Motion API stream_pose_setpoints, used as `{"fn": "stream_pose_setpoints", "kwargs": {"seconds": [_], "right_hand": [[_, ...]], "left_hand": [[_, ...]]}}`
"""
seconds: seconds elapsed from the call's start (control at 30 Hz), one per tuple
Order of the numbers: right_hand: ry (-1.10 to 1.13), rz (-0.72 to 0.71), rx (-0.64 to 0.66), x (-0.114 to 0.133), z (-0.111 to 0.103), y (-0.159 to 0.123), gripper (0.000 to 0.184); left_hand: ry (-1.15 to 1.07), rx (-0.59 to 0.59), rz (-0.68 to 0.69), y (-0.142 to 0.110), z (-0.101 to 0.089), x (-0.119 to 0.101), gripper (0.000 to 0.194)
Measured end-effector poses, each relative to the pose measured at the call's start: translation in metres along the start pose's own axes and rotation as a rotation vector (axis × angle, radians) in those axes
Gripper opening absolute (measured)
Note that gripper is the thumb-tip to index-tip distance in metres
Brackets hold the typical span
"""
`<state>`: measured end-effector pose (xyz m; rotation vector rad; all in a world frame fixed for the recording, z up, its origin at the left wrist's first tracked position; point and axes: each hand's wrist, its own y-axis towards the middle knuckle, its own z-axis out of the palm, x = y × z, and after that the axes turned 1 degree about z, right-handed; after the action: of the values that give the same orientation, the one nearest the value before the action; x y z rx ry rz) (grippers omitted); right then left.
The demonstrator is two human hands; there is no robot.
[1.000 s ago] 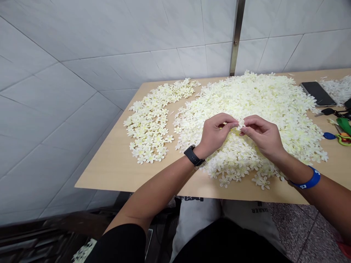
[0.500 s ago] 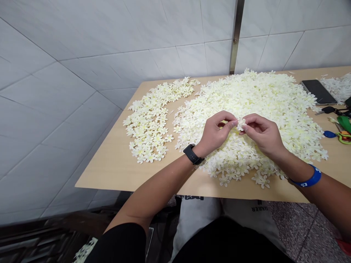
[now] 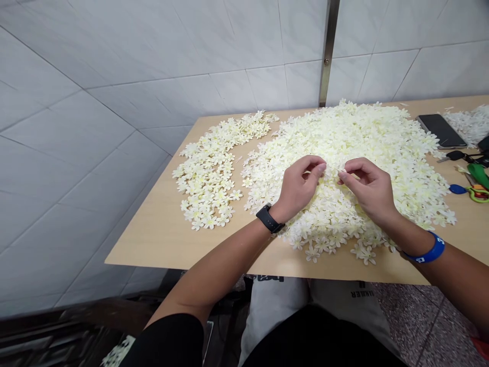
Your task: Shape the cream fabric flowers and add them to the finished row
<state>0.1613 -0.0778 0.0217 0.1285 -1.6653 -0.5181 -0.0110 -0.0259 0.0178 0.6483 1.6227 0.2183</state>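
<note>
Both hands have drawn slightly apart since the last view, and the small cream-white artificial blossom once pinched between them no longer stands clear; I cannot pick it out from the flowers below. The left hand [image 3: 298,186], with a black smartwatch [image 3: 269,218] at its wrist, hovers just above the flowers, its fingers [image 3: 318,171] loosely curled. The right hand [image 3: 369,191], with a blue rubber wristband [image 3: 425,253] at its wrist, faces it, its fingers [image 3: 346,176] bent and slightly spread, pinching nothing visible.

Beneath them lies a large heap of cream-white blossoms [image 3: 355,137] on the pale wooden tabletop [image 3: 160,232]. Most blossoms remain in this heap. A much smaller, looser spread of blossoms [image 3: 212,171] lies to its left, with a narrow strip of bare wood between them. Farther right are a pile of whiter flower pieces [image 3: 468,125], a black smartphone [image 3: 441,130], and scissors with green handles [image 3: 477,193].
</note>
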Motion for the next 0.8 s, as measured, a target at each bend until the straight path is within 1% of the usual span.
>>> {"fn": "stream_pose_setpoints", "kwargs": {"seconds": [0.07, 0.1, 0.23, 0.33, 0.43, 0.6, 0.8], "right_hand": [[-0.022, -0.054, 0.019, -0.001, 0.0, -0.002, 0.016], [-0.033, -0.077, 0.031, -0.001, 0.0, -0.002, 0.015], [-0.068, -0.137, 0.058, -0.001, 0.0, -0.003, 0.007], [-0.045, -0.127, 0.069, 0.0, 0.001, -0.002, 0.002], [-0.011, -0.097, 0.078, 0.0, 0.001, -0.001, 0.001], [-0.003, -0.075, 0.08, -0.001, 0.0, -0.001, 0.001], [-0.01, -0.076, 0.074, -0.001, -0.001, 0.001, 0.005]], "left_hand": [[-0.066, 0.07, -0.002, -0.002, 0.003, -0.002, 0.021], [-0.071, 0.086, 0.0, -0.003, 0.004, -0.003, 0.021], [-0.023, 0.077, -0.021, -0.002, 0.003, -0.001, 0.017], [-0.02, 0.067, -0.038, 0.0, 0.0, 0.0, 0.016], [0.027, 0.059, -0.011, 0.001, -0.003, 0.0, 0.018], [0.1, 0.102, 0.124, 0.003, -0.006, -0.004, 0.019], [0.295, 0.1, 0.367, 0.005, -0.011, -0.004, 0.021]]}}
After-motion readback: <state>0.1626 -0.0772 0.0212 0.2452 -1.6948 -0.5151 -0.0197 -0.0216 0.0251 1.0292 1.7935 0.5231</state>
